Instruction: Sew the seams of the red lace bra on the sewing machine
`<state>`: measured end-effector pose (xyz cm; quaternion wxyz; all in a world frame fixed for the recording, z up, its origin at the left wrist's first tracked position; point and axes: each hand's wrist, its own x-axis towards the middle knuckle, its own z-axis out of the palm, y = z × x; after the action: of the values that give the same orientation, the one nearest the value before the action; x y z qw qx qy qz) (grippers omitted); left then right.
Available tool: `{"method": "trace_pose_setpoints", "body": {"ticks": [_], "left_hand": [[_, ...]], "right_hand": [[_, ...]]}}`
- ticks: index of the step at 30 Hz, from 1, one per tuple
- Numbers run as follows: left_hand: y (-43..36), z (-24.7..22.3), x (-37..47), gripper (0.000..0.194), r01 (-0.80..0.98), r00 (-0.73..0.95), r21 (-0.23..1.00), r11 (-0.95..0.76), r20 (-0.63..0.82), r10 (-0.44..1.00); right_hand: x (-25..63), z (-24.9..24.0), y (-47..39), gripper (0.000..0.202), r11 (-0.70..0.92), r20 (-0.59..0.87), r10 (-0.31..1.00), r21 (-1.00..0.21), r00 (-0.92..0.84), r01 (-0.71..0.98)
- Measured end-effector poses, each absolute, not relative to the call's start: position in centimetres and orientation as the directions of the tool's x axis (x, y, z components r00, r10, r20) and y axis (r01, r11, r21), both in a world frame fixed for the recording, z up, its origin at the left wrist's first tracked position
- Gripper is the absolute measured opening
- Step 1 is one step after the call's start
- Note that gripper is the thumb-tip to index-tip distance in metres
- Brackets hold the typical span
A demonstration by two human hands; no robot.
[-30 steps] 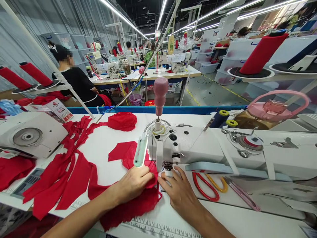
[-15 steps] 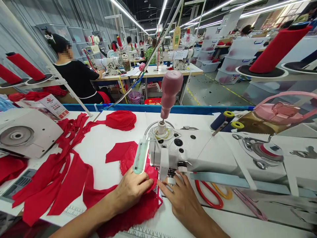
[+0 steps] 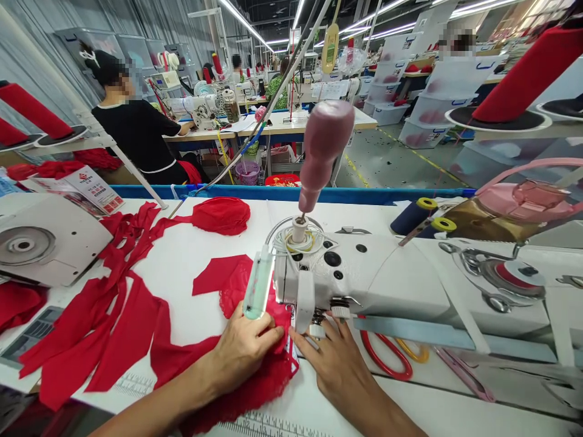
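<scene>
Left hand touches red lace; the ruler's numbers look blurred.

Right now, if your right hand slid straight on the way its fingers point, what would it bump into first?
Most likely the front end of the white sewing machine: the right hand's fingertips look close to its lower knobs, though depth there is unclear.
</scene>
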<state>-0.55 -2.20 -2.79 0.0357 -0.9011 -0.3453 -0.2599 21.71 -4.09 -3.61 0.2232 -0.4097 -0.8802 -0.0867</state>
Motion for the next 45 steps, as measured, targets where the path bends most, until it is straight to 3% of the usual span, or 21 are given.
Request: {"method": "trace_pose_setpoints", "body": {"ticks": [12,28,45], "left_hand": [[-2.03,-3.36,-0.90,0.029,0.573,0.625,0.191,-0.797,0.528,0.575],[-2.21,-3.56,-0.75,0.026,0.584,0.687,0.078,-0.808,0.484,0.543],[-2.37,-3.87,-0.78,0.027,0.588,0.644,0.117,-0.800,0.531,0.551]], "right_hand": [[21.72,-3.73,-4.21,0.047,0.625,0.451,0.705,-0.031,-0.547,0.780],[21.62,-3.12,-4.01,0.045,0.646,0.465,0.701,-0.092,-0.541,0.758],[21.70,-3.11,-4.12,0.045,0.651,0.455,0.710,-0.132,-0.538,0.747]]}}
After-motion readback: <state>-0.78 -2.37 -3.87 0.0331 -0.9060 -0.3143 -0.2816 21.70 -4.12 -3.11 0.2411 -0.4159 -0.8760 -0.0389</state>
